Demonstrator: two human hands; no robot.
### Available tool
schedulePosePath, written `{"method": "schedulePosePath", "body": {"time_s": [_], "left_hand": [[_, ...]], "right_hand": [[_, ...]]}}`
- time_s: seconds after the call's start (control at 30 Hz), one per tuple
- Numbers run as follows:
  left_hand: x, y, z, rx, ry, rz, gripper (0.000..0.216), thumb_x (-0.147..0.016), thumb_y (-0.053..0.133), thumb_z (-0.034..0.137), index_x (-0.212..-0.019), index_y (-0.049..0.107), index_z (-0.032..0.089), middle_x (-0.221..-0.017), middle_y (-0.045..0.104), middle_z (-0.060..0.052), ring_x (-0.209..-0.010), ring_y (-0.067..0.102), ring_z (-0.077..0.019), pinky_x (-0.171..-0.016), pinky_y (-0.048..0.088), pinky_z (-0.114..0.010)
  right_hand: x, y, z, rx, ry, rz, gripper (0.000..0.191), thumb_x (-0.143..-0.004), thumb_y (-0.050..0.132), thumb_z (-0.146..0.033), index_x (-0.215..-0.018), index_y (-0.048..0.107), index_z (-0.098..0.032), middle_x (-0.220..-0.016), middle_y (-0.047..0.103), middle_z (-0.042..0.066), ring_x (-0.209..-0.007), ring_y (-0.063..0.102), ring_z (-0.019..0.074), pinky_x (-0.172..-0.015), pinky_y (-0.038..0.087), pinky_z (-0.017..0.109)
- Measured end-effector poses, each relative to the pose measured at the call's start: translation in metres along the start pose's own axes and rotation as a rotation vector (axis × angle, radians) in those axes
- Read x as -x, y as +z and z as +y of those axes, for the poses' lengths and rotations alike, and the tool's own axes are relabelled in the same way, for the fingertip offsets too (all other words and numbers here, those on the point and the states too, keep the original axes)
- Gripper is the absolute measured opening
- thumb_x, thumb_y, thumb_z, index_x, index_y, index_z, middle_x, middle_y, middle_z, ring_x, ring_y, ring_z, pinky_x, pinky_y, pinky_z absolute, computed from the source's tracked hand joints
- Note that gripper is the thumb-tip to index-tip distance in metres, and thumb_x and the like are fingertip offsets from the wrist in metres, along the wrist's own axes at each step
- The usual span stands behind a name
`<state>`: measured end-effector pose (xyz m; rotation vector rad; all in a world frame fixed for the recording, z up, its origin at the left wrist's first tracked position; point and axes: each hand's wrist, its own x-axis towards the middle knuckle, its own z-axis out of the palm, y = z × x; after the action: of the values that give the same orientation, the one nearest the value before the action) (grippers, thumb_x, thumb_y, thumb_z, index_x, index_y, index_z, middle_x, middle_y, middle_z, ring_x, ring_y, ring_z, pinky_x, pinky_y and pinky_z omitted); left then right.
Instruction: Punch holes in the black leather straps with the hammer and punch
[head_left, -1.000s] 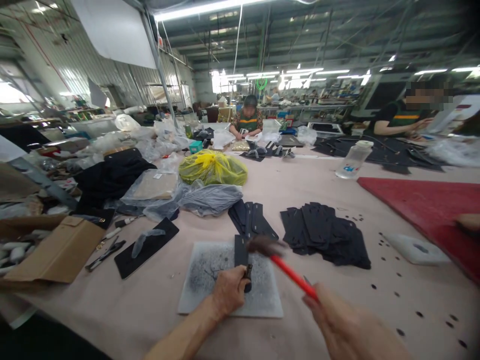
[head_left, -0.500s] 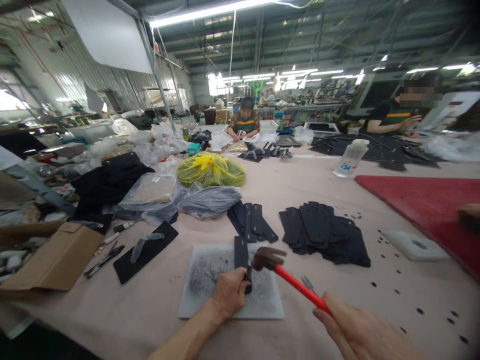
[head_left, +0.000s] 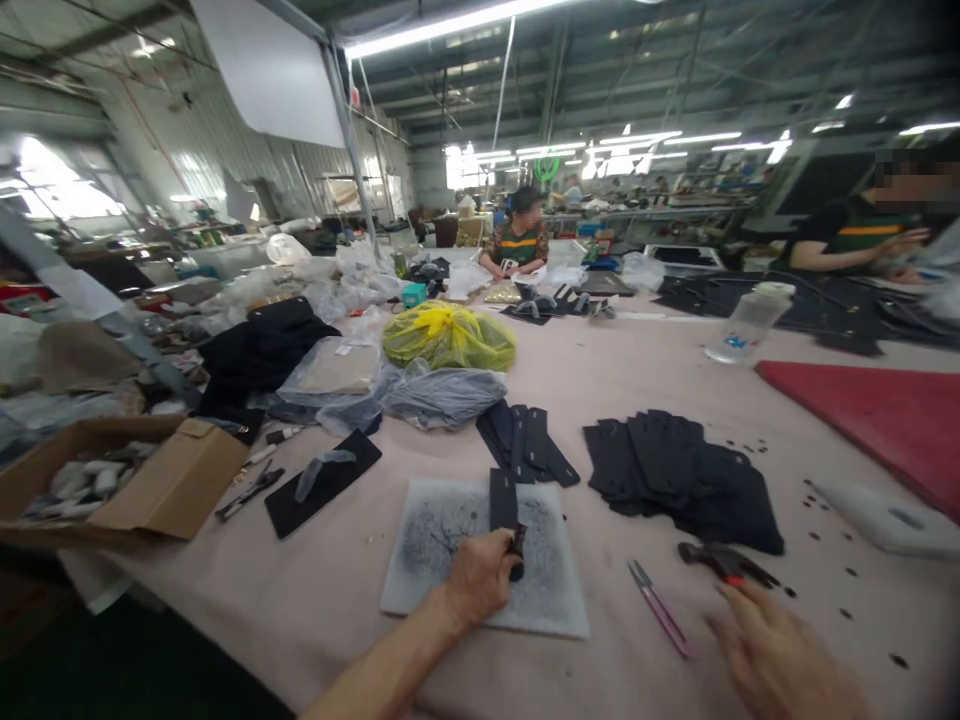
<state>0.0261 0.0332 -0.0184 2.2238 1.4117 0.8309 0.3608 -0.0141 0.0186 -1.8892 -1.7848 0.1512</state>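
Note:
My left hand (head_left: 480, 578) is closed around a short dark hand punch (head_left: 518, 538), mostly hidden by the fingers. It stands over a dark strip piece (head_left: 502, 498) that lies on a smudged white board (head_left: 427, 590). To the right, my right hand (head_left: 784, 650) is wrapped over the red handle of a claw hammer (head_left: 705, 557), whose dark head is low at the table; most of the handle is hidden by the hand. Between the board and that hand lie pink thread snips (head_left: 661, 612). Behind the board are a fan of dark strips (head_left: 529, 440) and a heap of dark pieces (head_left: 675, 465).
At the left stand a cardboard box (head_left: 165, 480) and a black plate (head_left: 330, 490). A yellow bag (head_left: 450, 340) lies farther back. On the right are a bottle (head_left: 746, 325), a red sheet (head_left: 862, 420) and a white block (head_left: 892, 515). Two co-workers sit beyond.
The hammer has moved away from the punch, right and down to the table, with my right hand. The snips now show fully. My view has turned left; the left hand stays at the strip.

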Motion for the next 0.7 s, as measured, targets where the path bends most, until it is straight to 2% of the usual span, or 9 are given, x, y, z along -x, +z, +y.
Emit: {"method": "schedulePosePath", "body": {"time_s": [0.07, 0.13, 0.2, 0.27, 0.33, 0.47, 0.57, 0.7], "left_hand": [[0.000, 0.001, -0.002, 0.017, -0.006, -0.004, 0.014, -0.082, 0.049, 0.008, -0.084, 0.056, 0.019, -0.076, 0.068, -0.005, -0.073, 0.067, -0.0194, -0.066, 0.048, -0.026], [0.000, 0.002, -0.004, 0.040, -0.017, -0.014, 0.014, -0.084, 0.047, 0.010, -0.087, 0.058, 0.019, -0.078, 0.069, -0.005, -0.074, 0.068, -0.0198, -0.067, 0.049, -0.027], [-0.001, 0.001, -0.004, 0.068, -0.025, -0.028, 0.015, -0.086, 0.045, 0.013, -0.090, 0.059, 0.018, -0.081, 0.070, -0.006, -0.075, 0.068, -0.0203, -0.068, 0.050, -0.028], [-0.003, 0.000, -0.004, 0.108, -0.051, -0.026, 0.016, -0.086, 0.045, 0.015, -0.090, 0.060, 0.018, -0.081, 0.070, -0.006, -0.075, 0.068, -0.0202, -0.069, 0.050, -0.028], [-0.008, -0.002, -0.004, 0.178, -0.142, 0.034, 0.015, -0.086, 0.046, 0.018, -0.087, 0.060, 0.018, -0.078, 0.070, -0.005, -0.072, 0.066, -0.0193, -0.068, 0.050, -0.028], [-0.020, -0.015, -0.010, 0.330, -0.408, 0.257, 0.017, -0.088, 0.046, 0.026, -0.079, 0.058, 0.018, -0.069, 0.065, -0.001, -0.063, 0.061, -0.0164, -0.060, 0.047, -0.025], [-0.017, -0.031, -0.016, 0.303, -0.375, 0.240, 0.015, -0.085, 0.050, 0.024, -0.076, 0.059, 0.019, -0.066, 0.064, 0.000, -0.061, 0.059, -0.0153, -0.059, 0.045, -0.024], [0.006, -0.041, -0.025, 0.215, -0.305, 0.218, 0.016, -0.085, 0.050, 0.025, -0.079, 0.063, 0.018, -0.070, 0.068, -0.002, -0.065, 0.063, -0.0175, -0.062, 0.047, -0.026]], "right_hand": [[-0.004, 0.023, -0.041, -0.066, -0.153, -0.148, 0.034, -0.084, 0.047, -0.037, -0.109, 0.063, -0.020, -0.120, 0.061, 0.013, -0.112, 0.055, 0.0304, -0.099, 0.041, 0.047], [-0.008, 0.050, -0.088, -0.147, -0.267, -0.249, 0.036, -0.087, 0.044, -0.027, -0.118, 0.061, -0.022, -0.129, 0.058, 0.009, -0.119, 0.051, 0.0255, -0.103, 0.037, 0.044], [-0.009, 0.076, -0.128, -0.191, -0.305, -0.311, 0.039, -0.084, 0.048, -0.019, -0.121, 0.060, -0.023, -0.130, 0.057, 0.006, -0.120, 0.048, 0.0242, -0.105, 0.034, 0.042], [-0.007, 0.096, -0.149, -0.203, -0.281, -0.322, 0.043, -0.079, 0.050, -0.014, -0.120, 0.060, -0.023, -0.129, 0.059, 0.006, -0.121, 0.047, 0.0252, -0.107, 0.030, 0.045], [-0.003, 0.107, -0.154, -0.200, -0.247, -0.318, 0.048, -0.077, 0.049, -0.010, -0.122, 0.059, -0.024, -0.129, 0.058, 0.005, -0.124, 0.045, 0.0263, -0.109, 0.025, 0.048], [0.000, 0.113, -0.143, -0.180, -0.218, -0.340, 0.052, -0.076, 0.049, -0.008, -0.124, 0.057, -0.026, -0.133, 0.057, 0.004, -0.129, 0.041, 0.0261, -0.112, 0.018, 0.051], [-0.002, 0.111, -0.140, -0.155, -0.203, -0.364, 0.054, -0.074, 0.050, -0.008, -0.123, 0.057, -0.027, -0.134, 0.056, 0.004, -0.129, 0.042, 0.0255, -0.112, 0.019, 0.051], [-0.005, 0.110, -0.150, -0.089, -0.153, -0.365, 0.049, -0.077, 0.052, -0.015, -0.125, 0.055, -0.024, -0.133, 0.056, 0.007, -0.127, 0.044, 0.0268, -0.110, 0.023, 0.049]]}}
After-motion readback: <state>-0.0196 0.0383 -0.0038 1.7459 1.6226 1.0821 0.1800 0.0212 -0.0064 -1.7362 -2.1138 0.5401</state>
